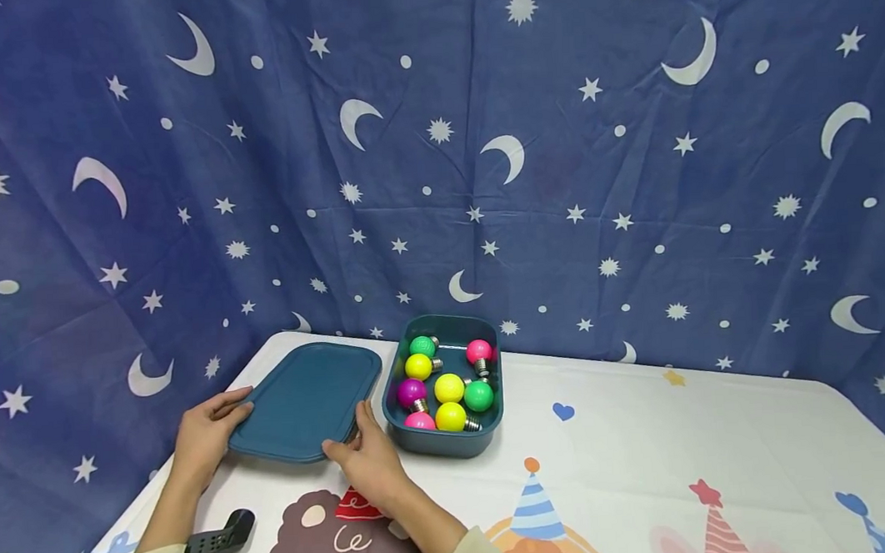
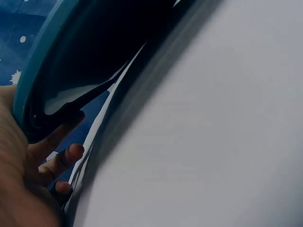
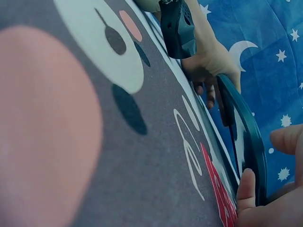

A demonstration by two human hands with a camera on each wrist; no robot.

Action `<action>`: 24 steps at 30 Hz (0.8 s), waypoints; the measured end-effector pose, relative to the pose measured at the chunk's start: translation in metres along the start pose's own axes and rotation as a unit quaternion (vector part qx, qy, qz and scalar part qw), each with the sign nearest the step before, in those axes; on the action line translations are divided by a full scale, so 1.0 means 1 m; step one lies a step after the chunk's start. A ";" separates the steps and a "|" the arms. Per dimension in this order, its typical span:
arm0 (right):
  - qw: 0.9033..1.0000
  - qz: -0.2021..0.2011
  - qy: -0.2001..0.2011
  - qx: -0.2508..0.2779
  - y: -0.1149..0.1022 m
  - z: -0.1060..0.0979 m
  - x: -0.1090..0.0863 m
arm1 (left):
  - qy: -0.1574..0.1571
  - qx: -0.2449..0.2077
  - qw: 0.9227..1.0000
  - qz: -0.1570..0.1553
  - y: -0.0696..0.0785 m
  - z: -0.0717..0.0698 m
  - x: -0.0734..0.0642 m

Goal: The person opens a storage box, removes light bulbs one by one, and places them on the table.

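Both hands hold a flat, dark teal lid (image 1: pixel 306 400) with rounded corners. My left hand (image 1: pixel 206 431) grips its left edge, and my right hand (image 1: pixel 373 460) pinches the near right corner. In the left wrist view, the lid's rim (image 2: pixel 23 90) rests against the palm, with fingers beneath and a gap over the white cloth. The right wrist view catches the lid (image 3: pixel 251 137) edge-on, raised and tilted. Just right of it stands a matching open box (image 1: pixel 447 446), where several coloured light bulbs (image 1: pixel 449 388) lie: green, yellow, purple and pink.
A white tablecloth (image 1: pixel 646 433) printed with party-hat animals covers the table. Behind the table hangs a blue curtain (image 1: pixel 438 185) with moons and stars. A black wrist camera (image 1: pixel 223 538) sits on the left forearm.
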State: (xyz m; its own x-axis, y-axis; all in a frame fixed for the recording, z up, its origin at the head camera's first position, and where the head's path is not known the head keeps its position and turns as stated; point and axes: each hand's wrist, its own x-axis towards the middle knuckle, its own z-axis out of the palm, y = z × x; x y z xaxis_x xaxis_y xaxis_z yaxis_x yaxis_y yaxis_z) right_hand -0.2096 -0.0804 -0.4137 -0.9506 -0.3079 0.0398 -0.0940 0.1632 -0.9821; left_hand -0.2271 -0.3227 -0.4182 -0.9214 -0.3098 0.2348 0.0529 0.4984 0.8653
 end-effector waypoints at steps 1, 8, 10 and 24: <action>1.000 0.003 0.002 -0.003 0.000 0.000 0.000 | 0.001 0.013 1.000 0.002 0.000 0.000 0.000; 0.999 0.006 0.006 -0.045 -0.001 0.004 0.004 | 0.037 0.092 0.995 0.009 -0.002 0.002 -0.003; 0.999 0.011 0.003 -0.050 -0.001 0.005 0.005 | 0.039 0.100 0.994 0.012 -0.002 0.003 -0.003; 0.991 0.032 -0.002 -0.132 -0.005 0.002 0.013 | 0.034 0.119 0.992 0.024 -0.005 0.004 0.002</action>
State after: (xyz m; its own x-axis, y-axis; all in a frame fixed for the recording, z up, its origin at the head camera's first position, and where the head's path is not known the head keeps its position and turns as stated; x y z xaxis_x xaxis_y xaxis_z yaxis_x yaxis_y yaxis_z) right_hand -0.2206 -0.0874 -0.4082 -0.9557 -0.2936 -0.0218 -0.1091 0.4218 -0.9001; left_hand -0.2303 -0.3228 -0.4238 -0.8910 -0.3314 0.3104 -0.0035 0.6886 0.7252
